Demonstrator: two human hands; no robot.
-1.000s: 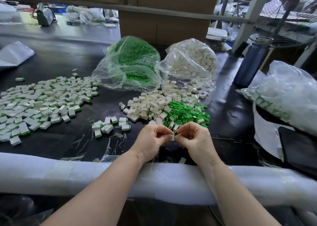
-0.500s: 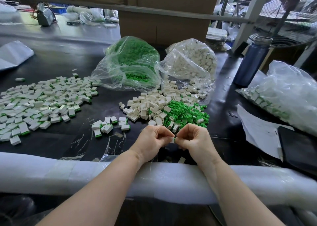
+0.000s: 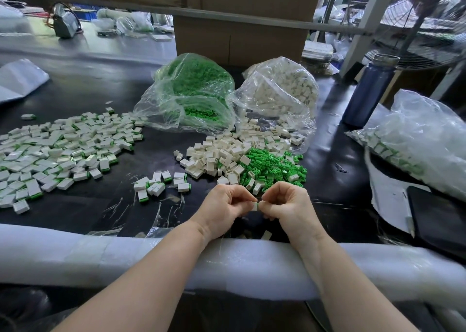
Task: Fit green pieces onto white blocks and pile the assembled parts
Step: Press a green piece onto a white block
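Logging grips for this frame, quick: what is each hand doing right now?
Left hand: fingers curled, pinching the small white block held between both hands.
Right hand: fingers curled, pinching the same block from the other side.

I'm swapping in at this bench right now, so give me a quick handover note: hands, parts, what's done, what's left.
Left hand and right hand: both pinch one white block with a green piece between the fingertips, just above the table's near edge.
Supplies: loose white blocks and loose green pieces dead ahead; bag of green pieces and bag of white blocks behind them.
Done: large pile of assembled parts at left, small cluster of assembled parts nearer.
Left: finish this part, pile it, then work through the loose stock.
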